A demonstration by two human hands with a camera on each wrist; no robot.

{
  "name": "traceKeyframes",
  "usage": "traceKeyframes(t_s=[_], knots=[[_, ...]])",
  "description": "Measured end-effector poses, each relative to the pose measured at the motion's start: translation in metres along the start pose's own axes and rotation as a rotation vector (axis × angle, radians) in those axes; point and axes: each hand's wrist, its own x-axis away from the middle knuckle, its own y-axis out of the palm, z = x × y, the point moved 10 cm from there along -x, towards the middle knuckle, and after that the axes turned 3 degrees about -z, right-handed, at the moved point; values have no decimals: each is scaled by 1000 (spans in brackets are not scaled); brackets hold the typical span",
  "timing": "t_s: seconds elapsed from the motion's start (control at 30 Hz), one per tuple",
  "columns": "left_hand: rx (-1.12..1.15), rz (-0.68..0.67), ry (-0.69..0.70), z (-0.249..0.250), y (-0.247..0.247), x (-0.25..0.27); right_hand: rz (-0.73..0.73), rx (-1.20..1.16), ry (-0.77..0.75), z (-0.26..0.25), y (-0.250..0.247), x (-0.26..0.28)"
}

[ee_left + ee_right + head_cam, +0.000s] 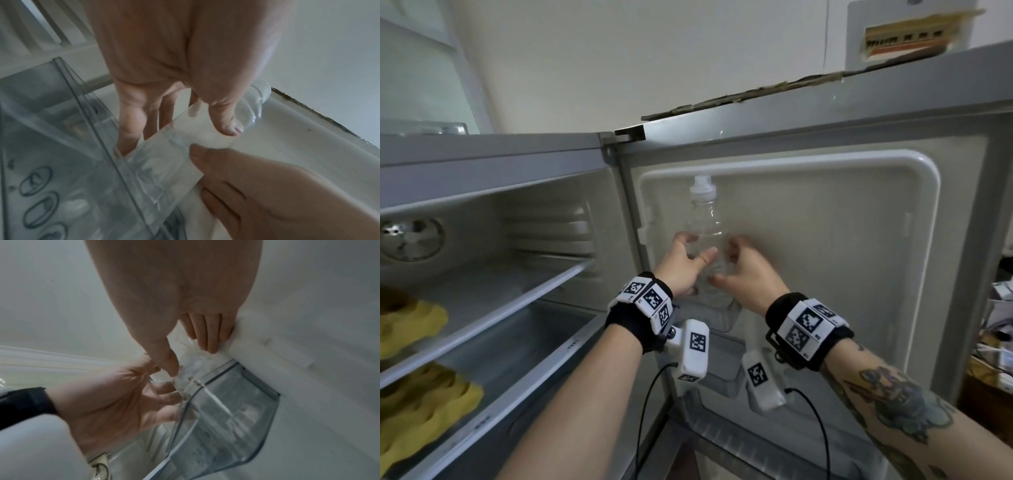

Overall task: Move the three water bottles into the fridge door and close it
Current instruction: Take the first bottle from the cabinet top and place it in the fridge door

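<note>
A clear water bottle [703,219] with a white cap stands upright against the inner face of the open fridge door [825,260]. Its base sits in the clear door bin [726,318]. My left hand [681,267] grips the bottle's left side, with the thumb across the front. My right hand [746,270] holds its right side. In the left wrist view the left hand [168,113] wraps the bottle [180,146] beside the bin [61,123]. In the right wrist view the right hand [185,344] pinches the bottle [191,366] above the bin [226,410]. No other bottle is plainly in view.
The fridge compartment [500,260] lies open at the left, with wire-edged shelves and yellow egg trays [410,322] on them. A second door bin [722,373] sits lower down. Clutter [996,329] stands past the door's right edge.
</note>
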Motion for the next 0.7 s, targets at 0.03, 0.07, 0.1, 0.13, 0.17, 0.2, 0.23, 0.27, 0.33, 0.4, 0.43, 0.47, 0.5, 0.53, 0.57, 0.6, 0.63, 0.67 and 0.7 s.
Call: traceKeyframes(t_s=[0.03,0.07,0.1,0.13,0.17,0.2,0.23,0.27,0.33,0.4,0.43,0.47,0.5,0.53,0.57,0.6,0.63,0.67,0.7], knots=[[11,4,-2,-1,0,0,16,5,0,2,-2,3],[22,7,-2,-1,1,-1,41,12,-5,2,-5,5],[27,7,-3,-2,1,-1,63,18,-5,3,-6,8],[22,10,-2,-2,2,-1,74,27,-3,4,-6,10],[12,17,4,-2,3,-1,82,35,-2,5,-6,12],[3,23,9,-3,3,-2,90,37,-1,6,-6,13],[-5,24,10,-5,4,-3,102,28,2,8,-7,13],[-16,17,8,-6,6,-4,119,9,7,10,-8,14],[-40,-5,11,-9,9,-6,149,-19,14,13,-12,17],[-44,-25,4,-11,11,-9,151,3,2,15,-13,20],[-46,-30,-1,-12,11,-10,148,15,-10,16,-12,21],[-47,-36,-4,-12,11,-11,147,22,-24,16,-12,22],[-49,-38,-3,-13,12,-11,146,26,-39,17,-12,23],[-56,-38,0,-13,13,-12,145,28,-51,17,-12,23],[-67,-36,4,-14,14,-12,142,30,-59,18,-12,24],[-79,-30,10,-16,14,-13,138,32,-74,17,-11,24],[-86,-26,13,-17,14,-14,126,37,-88,17,-10,24],[-88,-20,11,-18,14,-14,111,47,-102,16,-7,24],[-86,-14,0,-20,14,-15,93,54,-112,16,-5,23]])
